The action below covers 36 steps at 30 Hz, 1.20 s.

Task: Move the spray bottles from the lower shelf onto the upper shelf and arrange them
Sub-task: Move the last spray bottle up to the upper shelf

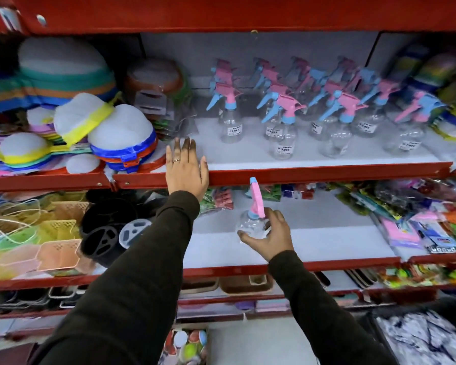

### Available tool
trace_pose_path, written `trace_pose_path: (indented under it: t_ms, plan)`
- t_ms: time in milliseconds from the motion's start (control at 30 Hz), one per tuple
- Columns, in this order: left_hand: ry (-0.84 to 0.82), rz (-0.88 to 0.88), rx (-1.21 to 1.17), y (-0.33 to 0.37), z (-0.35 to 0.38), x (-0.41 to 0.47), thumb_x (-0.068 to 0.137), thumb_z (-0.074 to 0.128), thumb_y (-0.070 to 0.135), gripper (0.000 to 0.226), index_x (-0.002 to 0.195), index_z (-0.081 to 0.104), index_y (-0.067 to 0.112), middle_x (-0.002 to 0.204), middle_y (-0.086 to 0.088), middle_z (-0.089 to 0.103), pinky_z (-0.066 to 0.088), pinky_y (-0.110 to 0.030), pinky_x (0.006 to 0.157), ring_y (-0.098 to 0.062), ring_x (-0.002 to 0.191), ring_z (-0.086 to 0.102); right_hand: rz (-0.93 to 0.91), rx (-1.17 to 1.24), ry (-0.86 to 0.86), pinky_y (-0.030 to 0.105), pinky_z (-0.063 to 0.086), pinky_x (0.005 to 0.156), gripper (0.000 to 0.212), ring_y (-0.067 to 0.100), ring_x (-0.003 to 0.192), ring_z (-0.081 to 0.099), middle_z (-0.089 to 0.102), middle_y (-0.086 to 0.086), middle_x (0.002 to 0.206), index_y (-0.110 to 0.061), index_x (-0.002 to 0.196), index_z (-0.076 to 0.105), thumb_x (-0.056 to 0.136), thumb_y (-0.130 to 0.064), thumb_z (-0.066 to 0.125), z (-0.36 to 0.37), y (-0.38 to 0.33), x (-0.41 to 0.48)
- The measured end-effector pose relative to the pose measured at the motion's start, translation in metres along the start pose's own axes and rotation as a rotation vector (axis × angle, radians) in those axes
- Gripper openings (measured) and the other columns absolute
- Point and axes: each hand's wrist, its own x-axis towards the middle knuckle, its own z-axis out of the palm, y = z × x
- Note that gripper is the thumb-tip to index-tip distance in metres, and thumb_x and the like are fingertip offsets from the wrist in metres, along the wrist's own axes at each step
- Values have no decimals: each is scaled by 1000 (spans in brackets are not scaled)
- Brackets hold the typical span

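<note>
Several clear spray bottles (283, 127) with pink and blue trigger heads stand in rows on the upper shelf (327, 172), right of centre. One more clear spray bottle (252, 219) with a pink trigger is over the lower shelf (340, 263), and my right hand (270, 234) is curled around its body. My left hand (186, 169) lies flat with fingers spread on the red front edge of the upper shelf, left of the bottles, holding nothing.
Stacked colourful mesh food covers (84, 119) fill the upper shelf's left side. Pastel baskets (55, 256) and black round items (103, 233) sit at the lower left. Packaged goods (432, 222) crowd the lower right. Bare white shelf surface lies around the held bottle.
</note>
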Motion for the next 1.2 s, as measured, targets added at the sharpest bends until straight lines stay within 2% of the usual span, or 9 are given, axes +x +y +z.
trace_pose_path:
  t_ms: [100, 200, 267, 333, 533, 600, 800, 1033, 1200]
  plan:
    - [-2, 3, -2, 0, 1, 0, 100, 16, 40, 66, 151, 35, 2, 158, -15, 37, 7, -49, 125, -32, 152, 19, -88, -41, 57, 30, 53, 82, 85, 18, 93, 58, 56, 2, 113, -17, 126, 59, 56, -61, 81, -14, -27, 13]
    - [6, 2, -16, -1, 1, 0, 99, 18, 39, 66, 149, 36, 1, 157, -16, 38, 9, -50, 125, -32, 151, 21, -160, -58, 139, 35, 51, 92, 87, 24, 105, 59, 57, 10, 118, -13, 121, 62, 55, -67, 76, -26, -54, 32]
    - [3, 6, -6, -1, 0, 0, 98, 15, 39, 67, 150, 36, 1, 157, -16, 39, 9, -50, 125, -32, 151, 22, -213, -25, 172, 25, 48, 85, 73, 15, 94, 58, 57, 4, 105, -17, 114, 65, 57, -61, 79, -34, -77, 45]
    - [9, 12, 1, -1, -1, -1, 97, 14, 39, 69, 149, 36, 1, 157, -17, 39, 10, -50, 125, -33, 151, 22, -261, 4, 223, 21, 47, 77, 61, 10, 84, 55, 54, -1, 95, -22, 106, 66, 59, -57, 81, -39, -98, 59]
    - [27, 18, -8, -3, 2, 1, 97, 18, 38, 67, 148, 39, 0, 154, -18, 42, 11, -50, 124, -33, 150, 26, -271, 88, 252, 22, 48, 80, 54, 12, 87, 57, 54, -2, 98, -28, 104, 66, 60, -53, 83, -35, -129, 97]
    - [21, 17, -2, -2, 2, 1, 97, 18, 38, 67, 149, 38, 1, 156, -17, 41, 10, -50, 125, -32, 151, 24, -279, 73, 265, 22, 48, 81, 57, 12, 88, 57, 55, -4, 99, -27, 106, 67, 60, -57, 81, -33, -134, 108]
    - [40, 13, 0, -2, 2, 1, 97, 21, 38, 66, 148, 40, 1, 155, -16, 42, 14, -51, 124, -32, 150, 27, -196, 17, 228, 35, 53, 88, 68, 18, 94, 58, 58, 0, 101, -27, 112, 65, 58, -66, 78, -17, -134, 135]
    - [39, 8, -6, -1, 3, 0, 98, 22, 38, 65, 149, 40, 2, 155, -16, 41, 15, -50, 124, -31, 150, 27, -167, -21, 177, 35, 54, 91, 72, 18, 93, 58, 55, 3, 104, -26, 121, 63, 62, -63, 79, -10, -121, 141]
    - [59, 3, -25, 0, 1, 0, 97, 19, 39, 67, 147, 42, 2, 154, -15, 43, 16, -50, 124, -32, 149, 29, -134, -16, 166, 36, 48, 103, 95, 22, 119, 53, 51, 7, 128, -24, 134, 50, 55, -69, 80, -13, -123, 138]
